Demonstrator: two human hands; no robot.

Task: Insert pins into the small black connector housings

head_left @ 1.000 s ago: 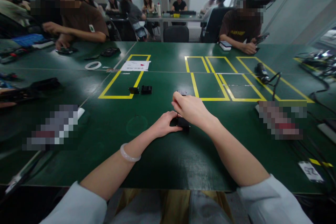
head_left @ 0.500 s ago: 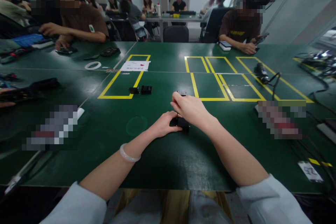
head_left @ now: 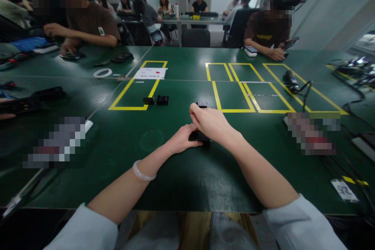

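My left hand point(head_left: 186, 137) is closed around a small black block-shaped part point(head_left: 204, 137) on the green table, thumb along its near side. Just above that part, my right hand point(head_left: 209, 119) is closed with its fingers curled together. What the right fingers grip is hidden behind the hand. Beyond the right hand, another small dark piece point(head_left: 202, 104) peeks out, partly covered. Farther off to the left lie two more black pieces, a flat one point(head_left: 148, 100) and a blocky one point(head_left: 163, 100), side by side but apart.
Yellow tape outlines point(head_left: 128, 108) mark the green table point(head_left: 175, 187). A white printed sheet point(head_left: 150, 73) and a white ring point(head_left: 102, 73) lie farther back. Blurred-out devices point(head_left: 60, 138) flank me, with black cables point(head_left: 348, 140) at right. Co-workers point(head_left: 268, 31) sit opposite.
My right hand has shifted and turned very slightly, and a little more of the dark piece beyond it shows. My left hand stays on the black part.
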